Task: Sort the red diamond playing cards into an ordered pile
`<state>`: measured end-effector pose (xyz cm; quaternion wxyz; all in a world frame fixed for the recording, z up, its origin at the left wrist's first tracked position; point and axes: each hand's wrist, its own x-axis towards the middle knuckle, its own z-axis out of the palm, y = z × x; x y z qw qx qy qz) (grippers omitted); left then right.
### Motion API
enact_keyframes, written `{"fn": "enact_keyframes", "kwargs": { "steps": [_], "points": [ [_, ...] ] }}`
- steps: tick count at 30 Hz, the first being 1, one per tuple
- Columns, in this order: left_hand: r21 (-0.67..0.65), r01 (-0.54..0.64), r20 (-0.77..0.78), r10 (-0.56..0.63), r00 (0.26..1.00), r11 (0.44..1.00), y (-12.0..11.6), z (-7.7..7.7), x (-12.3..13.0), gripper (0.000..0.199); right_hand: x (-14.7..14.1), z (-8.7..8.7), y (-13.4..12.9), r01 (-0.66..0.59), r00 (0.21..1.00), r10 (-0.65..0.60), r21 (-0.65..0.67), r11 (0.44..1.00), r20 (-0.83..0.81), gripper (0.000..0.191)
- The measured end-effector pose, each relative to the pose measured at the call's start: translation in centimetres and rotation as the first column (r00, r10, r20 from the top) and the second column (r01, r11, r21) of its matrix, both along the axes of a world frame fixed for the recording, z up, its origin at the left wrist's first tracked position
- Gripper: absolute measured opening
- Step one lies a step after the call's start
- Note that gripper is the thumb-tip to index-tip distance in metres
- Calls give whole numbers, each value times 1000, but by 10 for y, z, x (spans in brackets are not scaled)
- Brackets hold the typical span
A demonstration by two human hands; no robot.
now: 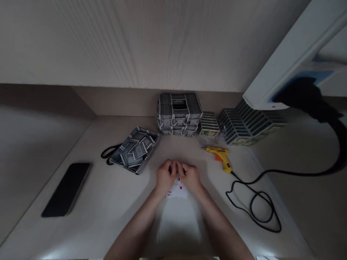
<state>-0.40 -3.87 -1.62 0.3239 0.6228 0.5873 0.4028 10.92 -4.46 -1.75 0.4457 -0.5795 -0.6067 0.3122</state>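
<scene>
Both hands meet at the middle of the desk, fingertips together. My left hand (166, 176) is closed, its thumb and fingers pinching the far edge of playing cards (177, 191). My right hand (189, 175) pinches the same edge from the other side. Red diamonds show on the white card faces below the fingers; the far part of the cards is hidden by the hands. Ahead and to the left lies an open tray made of folded playing cards (138, 168), with loose cards inside, backs up. Black scissor handles (108, 151) stick out from beside it.
At the back stands a stack of boxes built from cards (179, 112). Packs of cards (244, 124) line the back right. A yellow glue gun (221, 153) lies right, its black cord (253, 213) looped on the desk. A phone (67, 189) lies left. An overhanging panel (151, 43) is above.
</scene>
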Motion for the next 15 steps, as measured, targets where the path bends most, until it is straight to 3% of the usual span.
{"fn": "enact_keyframes", "kwargs": {
  "steps": [3, 8, 15],
  "points": [
    [25, -47, 18, 47, 999, 999, 0, 2, -1, 28, -2, -3, 1, 36, 998, -36, -10, 999, -58, 37],
    [-21, -86, 98, 88, 991, 996, 3, 7, -2, 30, 0, -3, 5, -86, 985, 53, -198, 976, -167, 43],
    [-101, 5, 223, 18, 975, 995, 5, 8, -5, 34, 8, 1, 3, -265, 944, 175, -325, 908, -281, 40]
  ]
}}
